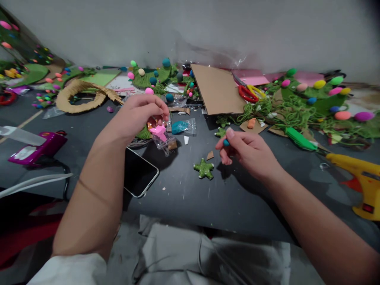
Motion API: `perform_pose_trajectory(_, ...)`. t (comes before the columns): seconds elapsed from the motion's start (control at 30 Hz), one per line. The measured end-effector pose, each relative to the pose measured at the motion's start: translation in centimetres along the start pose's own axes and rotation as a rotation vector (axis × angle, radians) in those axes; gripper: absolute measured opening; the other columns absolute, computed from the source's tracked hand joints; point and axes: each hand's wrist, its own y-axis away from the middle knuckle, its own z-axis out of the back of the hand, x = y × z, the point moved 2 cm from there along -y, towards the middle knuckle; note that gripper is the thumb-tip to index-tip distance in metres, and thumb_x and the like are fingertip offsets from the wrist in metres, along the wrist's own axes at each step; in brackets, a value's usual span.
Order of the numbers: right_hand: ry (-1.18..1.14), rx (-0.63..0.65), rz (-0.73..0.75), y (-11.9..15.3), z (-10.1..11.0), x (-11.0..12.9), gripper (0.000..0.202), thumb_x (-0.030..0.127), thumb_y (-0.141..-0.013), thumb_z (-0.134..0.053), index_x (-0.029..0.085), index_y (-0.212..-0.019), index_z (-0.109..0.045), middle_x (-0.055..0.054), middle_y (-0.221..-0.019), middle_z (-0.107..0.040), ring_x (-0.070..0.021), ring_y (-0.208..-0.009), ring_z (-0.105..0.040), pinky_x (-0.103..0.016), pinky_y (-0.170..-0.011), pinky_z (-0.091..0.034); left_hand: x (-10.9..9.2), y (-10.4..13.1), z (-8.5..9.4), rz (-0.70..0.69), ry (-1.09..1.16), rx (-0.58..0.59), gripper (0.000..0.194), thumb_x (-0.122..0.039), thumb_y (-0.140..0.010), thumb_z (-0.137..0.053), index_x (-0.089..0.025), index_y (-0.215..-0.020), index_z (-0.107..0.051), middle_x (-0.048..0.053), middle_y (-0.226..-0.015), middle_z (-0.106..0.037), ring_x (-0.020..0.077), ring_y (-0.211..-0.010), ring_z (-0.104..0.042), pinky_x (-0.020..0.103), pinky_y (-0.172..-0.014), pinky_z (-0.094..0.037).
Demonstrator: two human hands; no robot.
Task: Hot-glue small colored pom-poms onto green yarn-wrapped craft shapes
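Pale gray wall (118, 35) at the back, dark gray table (184, 202) running along it. Green yarn (267, 109) heaped at the back right. Brown cardboard sheet (218, 91) at back center, left of the yarn. Yellow glue gun (366, 178) at the right edge, partly out of frame. Straw-colored ring (63, 99) at back left.

Right hand (252, 152): over the table right of center, thumb and index pinched together, other fingers loosely curled. Left hand (139, 114): left of center, fingers bent inward above a plastic bag; can't tell if it grips the bag or only hovers.

Phone (139, 172) lies screen up, dark, partly behind the left forearm. Purple device (44, 148) further left. Teal packet (181, 126) flat, right of the left hand. Green star (204, 169) flat on the table, between the hands and nearer the front edge. Pink piece (158, 131) just under the left fingertips, at the bag. Small blue ball (226, 142) held between right thumb and index, off the table.
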Motion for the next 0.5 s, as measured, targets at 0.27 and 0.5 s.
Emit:
perform_pose_trajectory(0.27, 0.087, -0.026, 0.039, 0.0, 0.0, 0.3, 0.034, 0.053, -0.087, -0.081, 0.021, -0.1, -0.079, -0.004, -0.086, -0.077, -0.0157, -0.073, -0.069, -0.03, -0.067, -0.057, 1.0, -0.4, 0.7, -0.182, -0.434, -0.198, 0.021, -0.009, -0.077, -0.055, -0.015, -0.089, -0.071, 0.0, -0.091, -0.07, 0.0127, -0.083, -0.061, 0.028, -0.072, -0.049)
perform_pose_trajectory(0.5, 0.427, -0.116, 0.146, -0.2, 2.7, 1.4, 0.032, 0.052, -0.077, -0.089, 0.024, -0.087, -0.079, -0.002, -0.08, -0.075, -0.016, -0.068, -0.064, -0.031, -0.063, -0.052, 1.9, -0.1, 1.7, -0.086, -0.755, -0.071, 0.044, -0.007, -0.072, -0.054, -0.019, -0.108, -0.076, 0.003, -0.096, -0.068, 0.0175, -0.083, -0.059, 0.033, -0.07, -0.044)
